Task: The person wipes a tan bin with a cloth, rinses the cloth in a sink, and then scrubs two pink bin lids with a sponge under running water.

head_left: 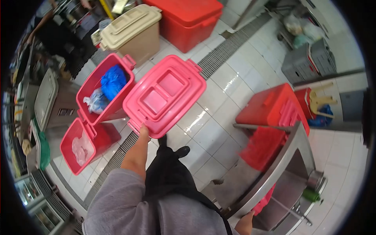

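My left hand [144, 131] is closed on the near edge of a pink lid [185, 89] with two recessed panels, held above the floor. Just left of the lid stands an open pink bin [84, 92] with a blue bag [113, 82] and a whitish bag [96, 102] inside. A second open pink bin [67, 152] holds a clear plastic bag [81, 149]. At the lower right, my right hand [246, 220] is at the metal sink's edge, closed on a bright pink cloth-like item [264, 201]; its fingertips are hidden.
A beige lidded bin [141, 39] and a large red box [188, 29] stand at the top. Right of me are a red container [264, 102], the metal sink [288, 182] and a blurred red item [263, 149]. A person [53, 33] stands at the upper left.
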